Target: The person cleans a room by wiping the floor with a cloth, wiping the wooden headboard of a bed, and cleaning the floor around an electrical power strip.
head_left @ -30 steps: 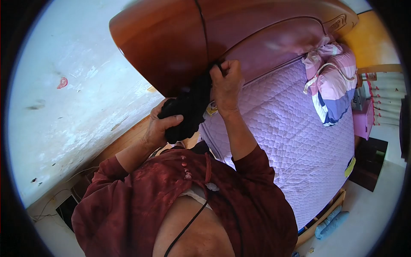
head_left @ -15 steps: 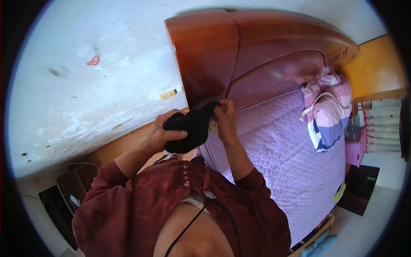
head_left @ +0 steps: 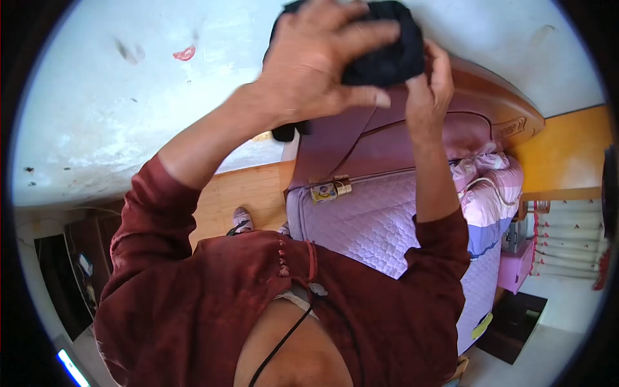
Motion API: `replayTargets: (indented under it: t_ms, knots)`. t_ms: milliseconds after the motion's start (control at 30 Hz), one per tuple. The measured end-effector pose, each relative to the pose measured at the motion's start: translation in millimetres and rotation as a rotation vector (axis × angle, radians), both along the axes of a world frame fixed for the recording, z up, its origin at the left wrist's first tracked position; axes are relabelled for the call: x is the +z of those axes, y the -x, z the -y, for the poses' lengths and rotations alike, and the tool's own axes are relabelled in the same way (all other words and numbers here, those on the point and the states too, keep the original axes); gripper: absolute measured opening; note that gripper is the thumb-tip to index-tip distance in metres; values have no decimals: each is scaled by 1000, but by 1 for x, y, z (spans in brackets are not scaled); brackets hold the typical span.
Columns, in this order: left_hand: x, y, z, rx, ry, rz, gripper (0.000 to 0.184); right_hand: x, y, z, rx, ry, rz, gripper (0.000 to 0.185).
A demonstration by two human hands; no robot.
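A bundle of soft black cloth (head_left: pixel 387 61) is raised high in front of me near the top of the head view; its exact kind cannot be made out. My left hand (head_left: pixel 309 68) lies across its near side with fingers spread and thumb stretched out, slightly blurred. At the bundle's right edge, my right hand (head_left: pixel 429 97) grips it between thumb and fingers. A narrow black strip (head_left: pixel 284 132) hangs below my left wrist. Part of the bundle is hidden behind my left hand.
Beyond my arms stands a bed with a brown headboard (head_left: pixel 467 90) and a quilted purple cover (head_left: pixel 374 219). A small yellow box (head_left: pixel 324 192) lies at its near corner. Folded pink bedding (head_left: pixel 493 187) rests to the right. A stained white wall (head_left: pixel 129 116) rises on the left.
Both hands have moved up and away from my chest with the black cloth. My left hand has opened from its grip, its fingers now spread.
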State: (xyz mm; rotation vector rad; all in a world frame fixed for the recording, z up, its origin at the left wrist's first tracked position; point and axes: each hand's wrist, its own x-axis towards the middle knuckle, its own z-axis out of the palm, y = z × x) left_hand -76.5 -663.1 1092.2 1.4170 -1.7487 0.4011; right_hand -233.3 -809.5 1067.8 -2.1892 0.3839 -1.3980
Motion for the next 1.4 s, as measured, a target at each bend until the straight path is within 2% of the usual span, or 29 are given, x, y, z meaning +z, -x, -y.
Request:
replayTargets:
  t_ms: [67, 133, 200, 267, 367, 433, 467, 533, 600, 667, 767, 833, 900, 967, 1033, 1067, 1167, 1200, 1300, 1333, 1400]
  knots:
    - [-18, 2, 11, 123, -107, 195, 73, -16, -6, 47, -117, 33, 65, 33]
    - [-29, 0, 15, 173, -7, 197, 75, -20, -9, 64, -307, 234, -33, 30]
    - [-45, -8, 22, 143, 157, 39, 76, -18, -8, 67, -489, 651, -234, 31]
    - [-67, -15, 28, 124, 343, -64, 74, -27, -6, 74, -482, 541, -212, 27]
    - [-104, 17, 20, 80, 437, -859, 47, -31, -10, 79, -459, 515, -152, 19]
    - [-148, 13, 4, 158, 232, -905, 39, -30, -9, 77, -464, 510, -158, 18]
    - [-191, 10, -2, 348, -35, -933, 36, -27, -8, 73, -487, 543, -187, 24]
    - [-271, 17, -4, 481, -191, -1078, 33, -28, -9, 72, -483, 510, -181, 23]
    - [-325, 30, -15, 646, -212, -575, 33, -30, -8, 75, -480, 507, -176, 23]
    - [-395, 37, -13, 353, -129, -983, 32, -31, -8, 76, -463, 537, -164, 22]
    - [-466, 24, -11, 377, -433, -806, 33, -31, -7, 78, -400, 493, -182, 17]
    - [-457, 18, -10, 614, -822, -320, 35, -31, -7, 76, -405, 512, -175, 16]
    - [-420, 25, -22, 511, -667, -395, 35, -30, -8, 75, -411, 529, -165, 16]
    - [-354, 29, -37, 401, -495, -441, 35, -30, -9, 75, -426, 541, -145, 15]
    - [-259, 38, -25, 290, -384, -1872, 34, -25, -11, 67, -433, 503, -158, 16]
    - [-226, 41, -25, 158, -210, -1909, 33, -25, -12, 66, -446, 500, -156, 16]
    - [-171, 38, -23, -80, 51, -1911, 30, -26, -11, 65, -469, 494, -176, 17]
    - [-157, 36, -21, -99, 127, -1811, 26, -26, -10, 63, -470, 496, -178, 17]
    - [-130, 33, -24, -87, 104, -1496, 28, -25, -12, 62, -477, 495, -187, 19]
    - [-119, 31, -22, -154, 151, -1510, 25, -25, -11, 61, -482, 492, -196, 19]
    - [-93, 14, -8, -175, 327, -929, 25, -23, -11, 60, -484, 487, -203, 21]
